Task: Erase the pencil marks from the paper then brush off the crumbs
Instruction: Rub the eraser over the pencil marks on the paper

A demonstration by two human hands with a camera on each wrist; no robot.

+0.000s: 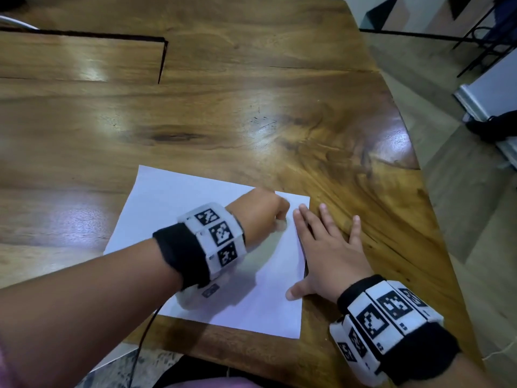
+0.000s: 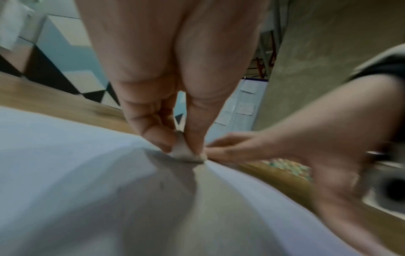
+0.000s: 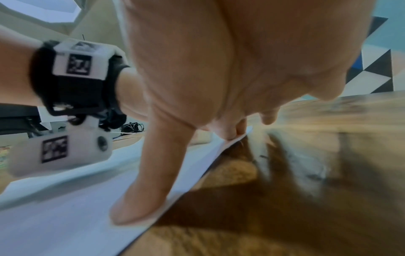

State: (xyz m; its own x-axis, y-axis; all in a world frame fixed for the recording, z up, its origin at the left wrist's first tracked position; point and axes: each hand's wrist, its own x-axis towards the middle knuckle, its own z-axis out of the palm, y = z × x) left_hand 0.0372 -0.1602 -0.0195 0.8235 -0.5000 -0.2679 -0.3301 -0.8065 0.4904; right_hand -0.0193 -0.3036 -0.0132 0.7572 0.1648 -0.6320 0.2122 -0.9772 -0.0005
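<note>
A white sheet of paper [image 1: 173,208] lies on the wooden table [image 1: 251,107] near its front edge. My left hand [image 1: 265,214] pinches a small pale eraser [image 1: 280,224] and presses it onto the paper near the sheet's far right corner. In the left wrist view the eraser [image 2: 183,152] sits between thumb and fingers, its bottom on the paper [image 2: 65,155]. My right hand [image 1: 327,247] lies flat with spread fingers across the paper's right edge, thumb [image 3: 140,190] on the paper [image 3: 54,216]. I cannot make out pencil marks or crumbs.
The table's right edge [image 1: 430,205] curves close to my right hand, with floor beyond. A dark seam [image 1: 162,60] marks a panel in the tabletop at the far left. A black cable [image 1: 142,337] hangs below the front edge.
</note>
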